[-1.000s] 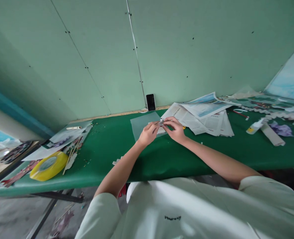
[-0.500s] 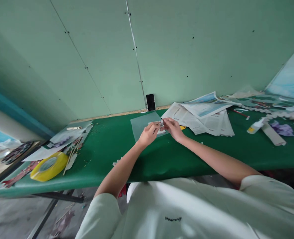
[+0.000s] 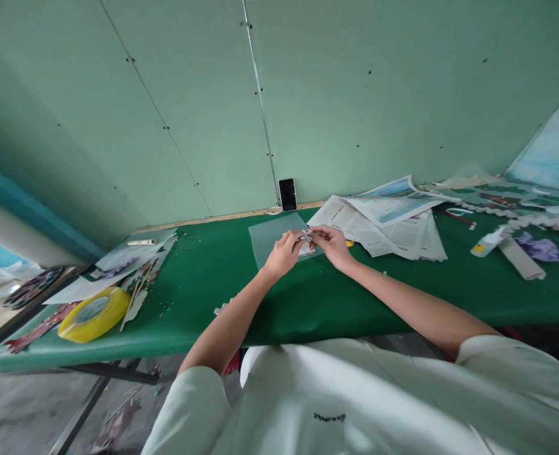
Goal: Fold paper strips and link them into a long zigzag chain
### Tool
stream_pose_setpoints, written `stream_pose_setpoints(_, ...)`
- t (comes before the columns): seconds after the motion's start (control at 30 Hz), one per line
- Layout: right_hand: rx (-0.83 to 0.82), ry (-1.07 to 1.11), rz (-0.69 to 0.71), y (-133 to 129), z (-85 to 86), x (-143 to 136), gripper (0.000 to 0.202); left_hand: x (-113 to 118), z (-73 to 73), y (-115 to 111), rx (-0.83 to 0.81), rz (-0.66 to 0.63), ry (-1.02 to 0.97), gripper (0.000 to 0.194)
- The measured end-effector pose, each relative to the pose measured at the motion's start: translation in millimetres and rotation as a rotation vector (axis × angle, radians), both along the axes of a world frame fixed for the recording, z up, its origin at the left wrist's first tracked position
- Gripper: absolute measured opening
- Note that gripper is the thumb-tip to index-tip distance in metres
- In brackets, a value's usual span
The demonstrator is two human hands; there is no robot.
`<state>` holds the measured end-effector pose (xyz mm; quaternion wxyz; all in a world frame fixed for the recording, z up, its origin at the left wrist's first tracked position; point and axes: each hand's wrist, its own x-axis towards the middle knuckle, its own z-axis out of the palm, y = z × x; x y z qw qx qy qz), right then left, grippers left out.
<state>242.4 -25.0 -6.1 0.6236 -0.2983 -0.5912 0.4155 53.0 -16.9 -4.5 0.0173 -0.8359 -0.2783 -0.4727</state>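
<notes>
My left hand point(image 3: 283, 254) and my right hand point(image 3: 333, 245) meet over the middle of the green-covered table. Between their fingertips they pinch a small crumpled greyish-white piece of paper point(image 3: 306, 236); its exact form is too small to make out. A small white piece point(image 3: 306, 248) shows just below the fingertips. Under and behind my left hand lies a translucent sheet point(image 3: 263, 235). Something yellow point(image 3: 350, 243) peeks out beside my right hand, mostly hidden by it.
Newspaper sheets point(image 3: 378, 230) lie right of my hands. A phone point(image 3: 287, 194) leans on the wall. At the left are a yellow tape roll point(image 3: 113, 313) and thin sticks point(image 3: 134, 297). A glue bottle point(image 3: 487, 242) and purple crumpled paper point(image 3: 539, 246) lie at the right.
The fingers of both hands have shifted slightly around the small greyish piece, drawing a little closer together. The rest of the table looks the same.
</notes>
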Motion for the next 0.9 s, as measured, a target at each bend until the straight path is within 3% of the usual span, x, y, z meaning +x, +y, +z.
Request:
stream_pose_setpoints(0.1, 0.051, -0.034, -0.018, -0.8, -2.9, 0.7, 0.035, -1.3, 0.4, 0.6, -0.004, 0.02, 0.013, 0.019)
stream_pose_setpoints(0.3, 0.144, -0.072, -0.052, -1.4, -8.9, 0.3, 0.033, -5.4, 5.7, 2.9, 0.084, -0.056, 0.066, 0.022)
stream_pose_setpoints(0.9, 0.156, -0.137, -0.086, -2.0, -12.1, 0.9, 0.035, -3.5, 5.7, 4.2, 0.048, -0.098, 0.038, 0.023)
